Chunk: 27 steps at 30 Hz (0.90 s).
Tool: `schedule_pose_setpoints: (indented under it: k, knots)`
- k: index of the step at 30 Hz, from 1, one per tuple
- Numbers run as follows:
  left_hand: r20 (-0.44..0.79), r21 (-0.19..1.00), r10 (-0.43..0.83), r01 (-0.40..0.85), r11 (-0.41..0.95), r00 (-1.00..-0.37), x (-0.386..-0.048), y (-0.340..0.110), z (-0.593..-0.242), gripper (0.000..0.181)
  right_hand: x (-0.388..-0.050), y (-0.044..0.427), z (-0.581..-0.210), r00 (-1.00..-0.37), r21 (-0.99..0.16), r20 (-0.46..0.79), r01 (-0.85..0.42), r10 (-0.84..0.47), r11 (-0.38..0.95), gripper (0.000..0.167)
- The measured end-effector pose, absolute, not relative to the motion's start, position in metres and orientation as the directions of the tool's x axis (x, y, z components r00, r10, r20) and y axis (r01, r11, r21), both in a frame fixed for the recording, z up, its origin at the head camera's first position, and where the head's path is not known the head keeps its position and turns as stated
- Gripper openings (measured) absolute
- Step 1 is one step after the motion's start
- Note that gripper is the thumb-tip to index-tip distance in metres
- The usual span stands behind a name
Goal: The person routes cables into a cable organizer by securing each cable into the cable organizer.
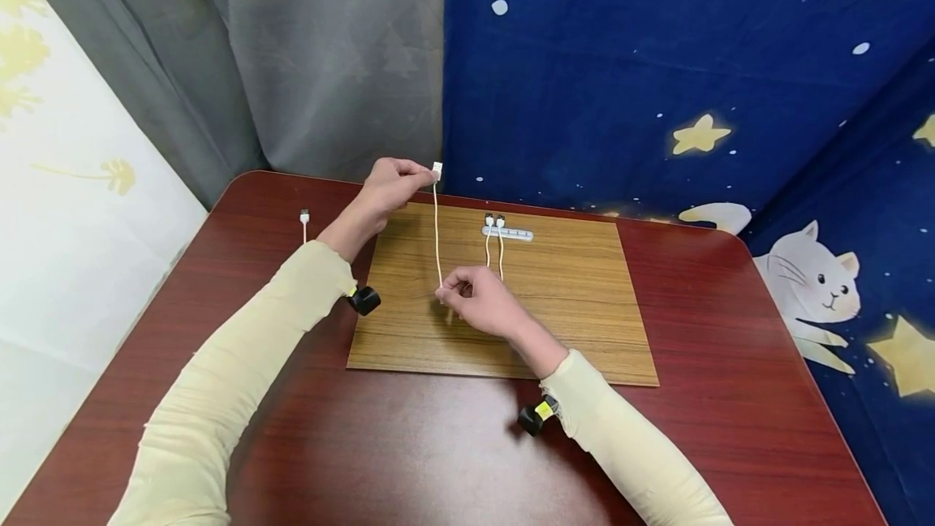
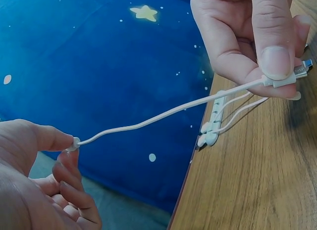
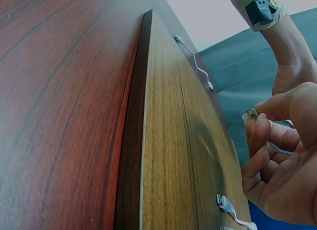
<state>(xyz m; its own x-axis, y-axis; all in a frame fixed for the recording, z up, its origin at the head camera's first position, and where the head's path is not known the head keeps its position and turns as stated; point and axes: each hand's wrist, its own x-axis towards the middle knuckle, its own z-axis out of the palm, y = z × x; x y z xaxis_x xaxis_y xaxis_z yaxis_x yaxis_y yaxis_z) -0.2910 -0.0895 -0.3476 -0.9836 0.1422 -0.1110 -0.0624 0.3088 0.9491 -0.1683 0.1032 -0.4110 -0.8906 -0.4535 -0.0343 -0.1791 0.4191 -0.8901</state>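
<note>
A short white USB cable [image 1: 437, 234] stretches between my two hands above the wooden board. My left hand [image 1: 387, 189] pinches it just below the USB-A plug [image 1: 437, 167], which points upward. Lower and nearer, my right hand [image 1: 484, 299] pinches the other end between thumb and finger. That end's small metal-tipped connector [image 2: 303, 68] sticks out past the right thumb in the left wrist view. Beyond the right hand, a white cable clip strip [image 1: 519, 234] sits near the board's far edge, with two white cables [image 1: 501, 250] in its left slots.
The wood-grain board [image 1: 570, 315] lies on a dark red table [image 1: 394, 445]. Another white cable [image 1: 304, 218] lies left of the board, partly hidden by the left arm. Grey and blue curtains [image 1: 584, 88] hang behind the table.
</note>
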Motion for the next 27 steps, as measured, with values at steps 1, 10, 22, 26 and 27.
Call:
schedule_pose_setpoints:
  k: [1,10,22,26,27]
  knots:
    - [-0.111,0.949,0.143,-0.062,0.309,-0.984,-0.291,-0.089,-0.348,0.029,-0.168,0.104,-0.411,-0.891,-0.891,-0.034,-0.177,-0.452,0.417,0.014]
    - [-0.139,0.946,0.143,-0.088,0.311,-0.980,-0.293,-0.081,-0.349,0.030,-0.168,0.110,-0.413,-0.899,-0.891,-0.032,-0.172,-0.436,0.421,0.014]
    - [-0.136,0.944,0.138,-0.086,0.318,-0.981,-0.294,-0.076,-0.349,0.033,-0.167,0.114,-0.413,-0.917,-0.887,-0.049,-0.143,-0.395,0.440,0.014]
    - [-0.139,0.940,0.134,-0.089,0.328,-0.981,-0.296,-0.072,-0.350,0.032,-0.166,0.118,-0.412,-0.915,-0.889,-0.045,-0.146,-0.400,0.433,0.013]
    - [-0.139,0.940,0.134,-0.089,0.328,-0.981,-0.296,-0.071,-0.349,0.032,-0.166,0.118,-0.412,-0.916,-0.889,-0.042,-0.148,-0.400,0.432,0.013]
